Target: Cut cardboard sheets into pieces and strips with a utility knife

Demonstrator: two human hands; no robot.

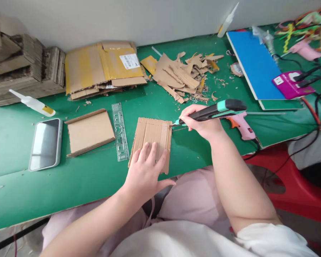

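On the green table lies a piece of corrugated cardboard (152,132) with a dashed line near its far edge. My left hand (147,167) rests flat on its near part, fingers spread, thumb off the near edge. Closed around a black-and-teal utility knife (212,111) is my right hand (200,121). The knife's thin tip meets the cardboard at its far right corner. Left of this piece lies a clear plastic ruler (120,132). Beyond the ruler sits a shallow cardboard tray (89,134) with raised edges along two sides.
A phone (45,142) and a glue bottle (33,103) lie at left. Behind are stacked cardboard (104,69) and torn scraps (182,75). A pink glue gun (242,125), a blue board (254,66) and a purple power strip (291,84) with trailing cords occupy the right.
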